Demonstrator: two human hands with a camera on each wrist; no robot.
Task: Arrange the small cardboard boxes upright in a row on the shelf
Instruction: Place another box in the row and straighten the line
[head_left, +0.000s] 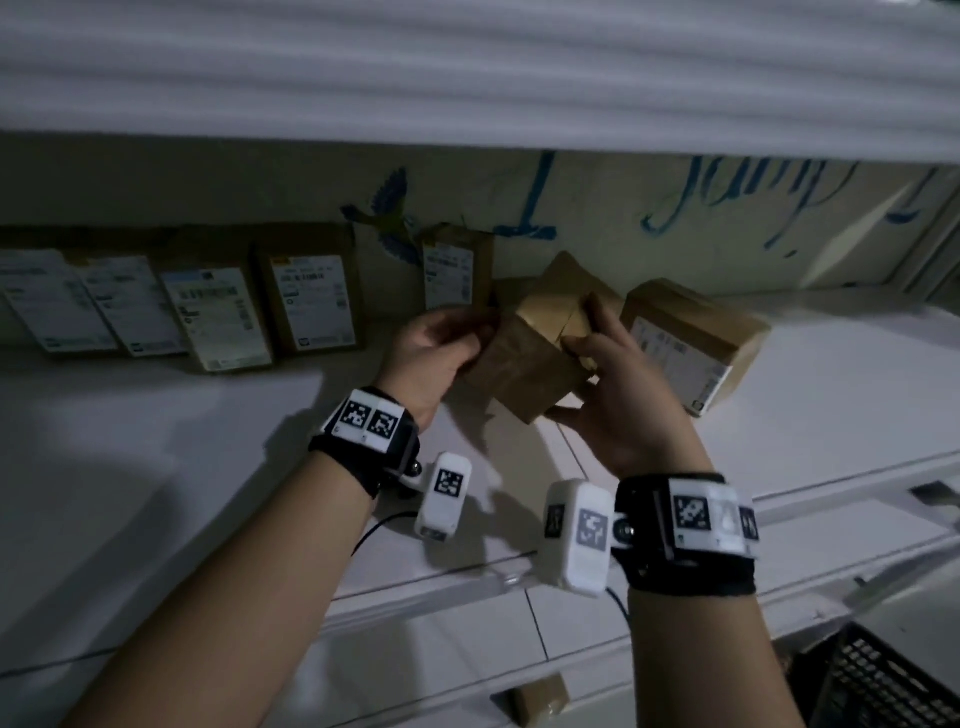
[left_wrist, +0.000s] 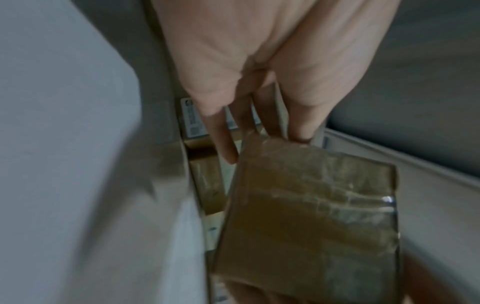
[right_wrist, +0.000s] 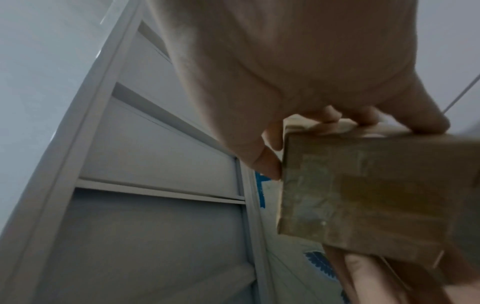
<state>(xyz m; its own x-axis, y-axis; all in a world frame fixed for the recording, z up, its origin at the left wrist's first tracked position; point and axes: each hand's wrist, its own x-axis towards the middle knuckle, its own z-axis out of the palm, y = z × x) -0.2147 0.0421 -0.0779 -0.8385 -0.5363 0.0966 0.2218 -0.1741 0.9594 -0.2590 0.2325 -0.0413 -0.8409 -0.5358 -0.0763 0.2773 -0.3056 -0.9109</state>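
Observation:
A brown taped cardboard box (head_left: 535, 358) is held tilted just above the white shelf (head_left: 208, 441), between both hands. My left hand (head_left: 478, 338) pinches its left edge, and in the left wrist view the box (left_wrist: 311, 216) fills the lower right under the left hand (left_wrist: 259, 139). My right hand (head_left: 592, 358) grips its right side, thumb below and fingers curled over the top; the right wrist view shows the same box (right_wrist: 363, 195). Several labelled boxes (head_left: 218, 312) stand upright in a row at the left, and one more (head_left: 452, 265) stands just behind my left hand. Another labelled box (head_left: 691, 338) lies tilted to the right.
An upper shelf (head_left: 467, 78) hangs low overhead. The back panel (head_left: 675, 208) carries blue writing. A black mesh crate (head_left: 883, 675) sits at the lower right, and a small brown box (head_left: 540, 699) lies on a lower level. Bare shelf stretches out at the front left.

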